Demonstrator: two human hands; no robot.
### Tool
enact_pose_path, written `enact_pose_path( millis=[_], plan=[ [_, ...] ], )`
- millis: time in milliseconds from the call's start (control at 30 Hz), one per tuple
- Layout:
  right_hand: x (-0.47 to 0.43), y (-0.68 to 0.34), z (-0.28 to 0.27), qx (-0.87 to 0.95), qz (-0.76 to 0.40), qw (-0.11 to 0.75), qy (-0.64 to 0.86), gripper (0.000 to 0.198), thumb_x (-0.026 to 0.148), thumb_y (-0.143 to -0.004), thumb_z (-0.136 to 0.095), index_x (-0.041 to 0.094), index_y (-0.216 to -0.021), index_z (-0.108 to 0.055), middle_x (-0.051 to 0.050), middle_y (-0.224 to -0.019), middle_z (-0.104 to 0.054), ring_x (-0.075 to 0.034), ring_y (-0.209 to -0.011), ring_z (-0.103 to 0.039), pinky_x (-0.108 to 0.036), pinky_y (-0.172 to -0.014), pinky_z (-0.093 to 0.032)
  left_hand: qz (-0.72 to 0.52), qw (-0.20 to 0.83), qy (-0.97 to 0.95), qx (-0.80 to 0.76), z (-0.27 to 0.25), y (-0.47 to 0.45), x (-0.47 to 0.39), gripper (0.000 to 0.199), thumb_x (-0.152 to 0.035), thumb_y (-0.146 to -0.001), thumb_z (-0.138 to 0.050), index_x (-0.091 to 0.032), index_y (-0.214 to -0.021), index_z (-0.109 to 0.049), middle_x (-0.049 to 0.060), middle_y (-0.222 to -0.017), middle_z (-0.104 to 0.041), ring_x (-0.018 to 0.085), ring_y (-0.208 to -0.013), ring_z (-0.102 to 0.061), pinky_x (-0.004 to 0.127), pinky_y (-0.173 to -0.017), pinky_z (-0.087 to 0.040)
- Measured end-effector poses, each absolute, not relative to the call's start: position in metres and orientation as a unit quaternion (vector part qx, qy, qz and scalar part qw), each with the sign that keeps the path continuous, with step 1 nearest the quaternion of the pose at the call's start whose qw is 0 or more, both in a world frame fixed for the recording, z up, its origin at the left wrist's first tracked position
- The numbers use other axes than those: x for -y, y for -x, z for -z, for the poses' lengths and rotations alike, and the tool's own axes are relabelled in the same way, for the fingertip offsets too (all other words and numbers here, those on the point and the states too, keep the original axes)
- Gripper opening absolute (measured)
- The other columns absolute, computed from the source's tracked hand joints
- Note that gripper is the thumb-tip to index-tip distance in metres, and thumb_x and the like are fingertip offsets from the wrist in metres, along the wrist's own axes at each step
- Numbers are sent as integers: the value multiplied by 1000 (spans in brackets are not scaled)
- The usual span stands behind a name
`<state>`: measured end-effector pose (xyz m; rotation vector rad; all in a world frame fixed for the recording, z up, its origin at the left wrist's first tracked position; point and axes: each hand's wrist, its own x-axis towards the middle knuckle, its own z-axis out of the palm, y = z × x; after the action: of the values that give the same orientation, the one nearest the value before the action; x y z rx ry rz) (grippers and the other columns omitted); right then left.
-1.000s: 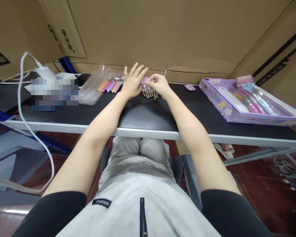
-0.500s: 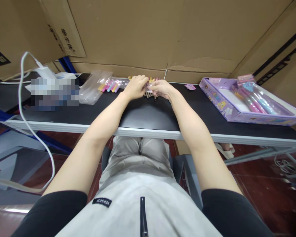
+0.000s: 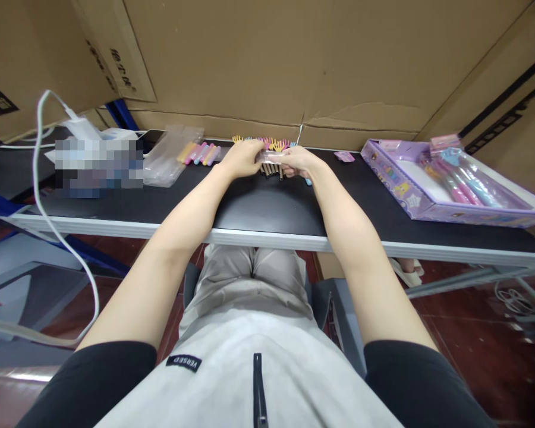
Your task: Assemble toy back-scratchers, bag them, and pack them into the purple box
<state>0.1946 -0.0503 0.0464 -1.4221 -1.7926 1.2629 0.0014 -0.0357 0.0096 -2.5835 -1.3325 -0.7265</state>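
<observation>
Left grip [image 3: 244, 159], right grip [image 3: 298, 160], pinching clear film [image 3: 271, 157]

The hands [image 3: 243, 159] hold clear plastic [image 3: 271, 157] between them near brown rods [image 3: 272, 170] on the black table [image 3: 267, 208].

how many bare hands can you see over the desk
2: the left hand and the right hand, near the back of the black desk, with a clear plastic strip between them. Some fingers are hidden, but both hands show.
</observation>
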Motion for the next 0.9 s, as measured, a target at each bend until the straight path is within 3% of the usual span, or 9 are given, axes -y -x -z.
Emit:
enact_pose_path(
  millis=[200,467,667,800,900],
  plan=[
    [54,-190,-45,684,-399,251,557,63,51,-71,-94,21,-60,-40,8,-41,-36,-4,-39,-31,-19,-38,-24,234,85,868,430,-12,-4,36,31,-14,-83,-53,-14,-109,-71,16,-107,-73,32,-107,-66,41,-92,-48],
    [47,-194,-41,680,-411,278,539,64,68,-71,-87,23,-65,-43,8,-42,-30,-5,-39,-28,-20,-36,-21,211,96,847,478,-23,-8,54,38,-27,-88,-59,-11,-122,-68,18,-118,-71,37,-119,-63,43,-100,-46],
    [41,-194,-40,683,-395,278,548,61,71,-75,-84,21,-69,-49,6,-47,-36,-6,-42,-32,-20,-38,-28,192,98,821,529,-26,-8,53,31,-18,-89,-52,-14,-114,-70,18,-112,-72,35,-115,-65,41,-96,-48],
    [33,-210,-46,696,-268,288,601,48,62,-85,-79,17,-84,-62,-4,-66,-59,-14,-58,-57,-28,-57,-53,177,106,791,576,-25,0,49,32,-16,-91,-50,-15,-116,-70,17,-115,-73,34,-114,-66,42,-96,-49],
    [25,-228,-48,702,-94,242,663,38,48,-94,-72,11,-103,-70,-17,-95,-71,-29,-95,-72,-40,-85,-59,150,105,777,602,-24,8,47,34,-16,-94,-48,-15,-119,-71,18,-119,-73,34,-115,-66,43,-97,-50]
  ],
)
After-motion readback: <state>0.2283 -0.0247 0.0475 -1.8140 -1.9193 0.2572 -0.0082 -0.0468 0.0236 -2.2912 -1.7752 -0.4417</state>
